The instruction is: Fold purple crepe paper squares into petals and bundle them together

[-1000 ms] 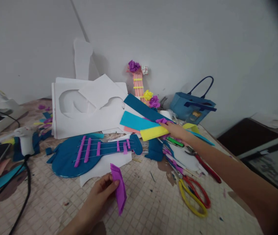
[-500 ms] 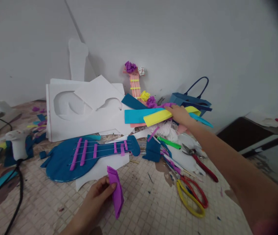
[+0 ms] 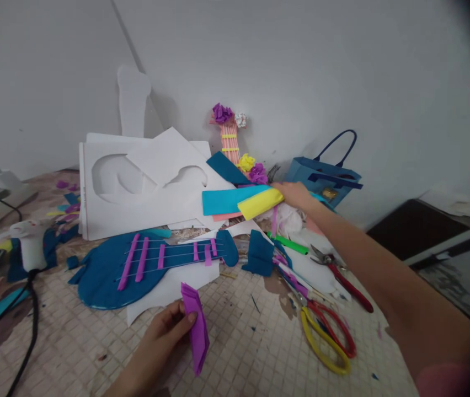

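Note:
My left hand (image 3: pixel 169 336) is closed on a folded piece of purple crepe paper (image 3: pixel 196 331), pinched between thumb and fingers above the gridded table. At the back, my right hand (image 3: pixel 295 194) grips the end of a yellow paper strip (image 3: pixel 260 203); its fingertips are partly hidden. Beneath that strip lies a light blue paper strip (image 3: pixel 222 202), with a dark blue strip (image 3: pixel 225 167) behind. Left of centre rests a blue ukulele-shaped craft (image 3: pixel 113 270) with purple bars and strings across it.
Scissors (image 3: pixel 326 336) with yellow and red handles and red-handled pliers (image 3: pixel 348 284) lie at the right. White boards (image 3: pixel 135 212) lean on the wall beside a pink decorated neck (image 3: pixel 230 143) and a blue bag (image 3: pixel 321 176). A white glue gun (image 3: pixel 30 245) stands left with its cord.
My right hand has moved slightly left and down, shifting the yellow and light blue strips left with it. The left hand still holds the purple paper almost in place.

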Available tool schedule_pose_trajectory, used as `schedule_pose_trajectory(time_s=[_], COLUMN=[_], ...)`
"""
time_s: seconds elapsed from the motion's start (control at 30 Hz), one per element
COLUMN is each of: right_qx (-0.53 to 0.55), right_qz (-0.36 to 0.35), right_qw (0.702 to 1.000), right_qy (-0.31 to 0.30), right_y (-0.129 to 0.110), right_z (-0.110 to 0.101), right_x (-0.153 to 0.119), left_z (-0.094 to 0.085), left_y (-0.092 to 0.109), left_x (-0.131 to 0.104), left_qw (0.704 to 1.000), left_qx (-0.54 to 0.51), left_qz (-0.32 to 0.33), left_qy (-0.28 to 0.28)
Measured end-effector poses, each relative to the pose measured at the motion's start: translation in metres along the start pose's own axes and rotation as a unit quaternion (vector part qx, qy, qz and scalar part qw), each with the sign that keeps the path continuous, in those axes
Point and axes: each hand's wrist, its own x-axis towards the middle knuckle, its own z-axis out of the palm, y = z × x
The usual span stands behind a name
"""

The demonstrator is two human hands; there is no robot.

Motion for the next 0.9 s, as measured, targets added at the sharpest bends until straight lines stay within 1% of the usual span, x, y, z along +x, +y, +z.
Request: schedule_pose_trajectory(time_s=[0.13,0.23,0.33,0.5,0.6,0.67,0.77,0.9], right_qx=[-0.015,-0.022,-0.024,-0.015,-0.004,0.003,0.013,0.041], right_qz=[-0.001,-0.007,-0.01,-0.011,-0.01,-0.009,-0.018,-0.065], right_qw=[0.999,0.998,0.998,0.997,0.997,0.997,0.997,0.997], right_qy=[0.032,0.052,0.065,0.072,0.077,0.08,0.07,0.018], right_y=[0.032,0.045,0.051,0.055,0.052,0.044,0.021,-0.009], right_z=[-0.037,-0.056,-0.064,-0.065,-0.058,-0.047,-0.018,0.025], right_x=[0.018,0.021,0.019,0.012,0.008,0.003,-0.01,-0.034], left_z=[-0.001,-0.001,0.001,0.003,0.003,0.004,0.007,0.009], left_y=[-0.001,-0.001,0.001,0.004,0.005,0.006,0.009,0.011], left_x=[0.0,0.0,-0.001,-0.002,-0.003,-0.004,-0.006,-0.006], left_qw=[1.0,1.0,1.0,1.0,1.0,1.0,1.0,0.999], left_qx=[-0.004,-0.004,-0.006,0.002,0.003,0.005,0.016,0.022], left_qz=[-0.001,-0.001,-0.005,-0.006,-0.007,-0.01,-0.012,-0.007], left_qy=[-0.004,-0.001,-0.002,0.001,0.005,0.008,0.024,0.026])
